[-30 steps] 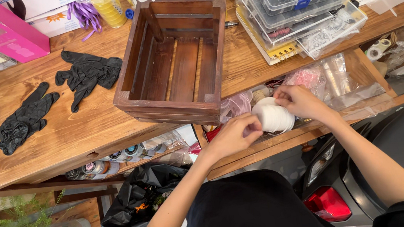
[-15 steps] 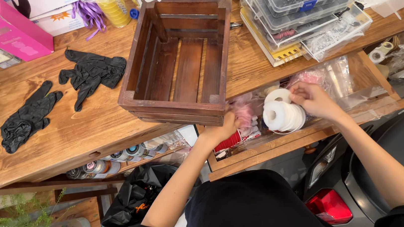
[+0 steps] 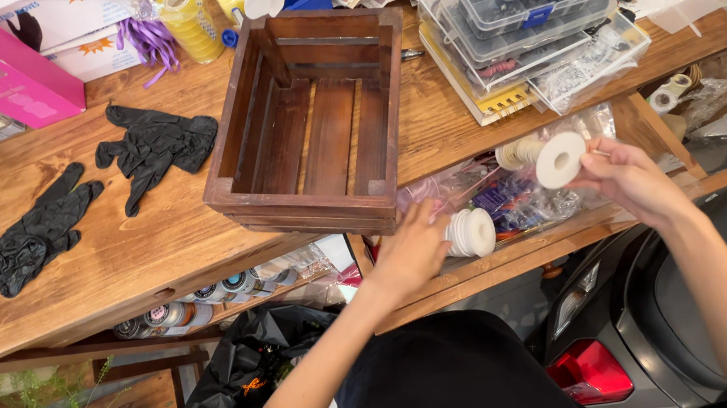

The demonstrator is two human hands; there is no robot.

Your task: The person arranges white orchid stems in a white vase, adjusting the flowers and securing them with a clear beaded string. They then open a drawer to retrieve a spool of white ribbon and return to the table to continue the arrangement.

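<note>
Holding one white spool lifted in the right hand, the left hand grips a second spool over the open drawer; the wooden crate ahead sits empty.

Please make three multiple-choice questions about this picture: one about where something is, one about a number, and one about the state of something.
1. Where do the white spools by the left hand lie?
A. In the open drawer under the table edge
B. Inside the wooden crate
C. On the pink box

2. How many black gloves lie on the table?
A. One
B. Two
C. Four

3. What is the state of the wooden crate?
A. Full of spools
B. Turned upside down
C. Empty and upright

Answers:
1. A: the white spools sit among plastic bags in the drawer.
2. B: one black glove lies beside the other black glove.
3. C: the bare slats of the wooden crate show. The right hand holds a single white spool.
</note>
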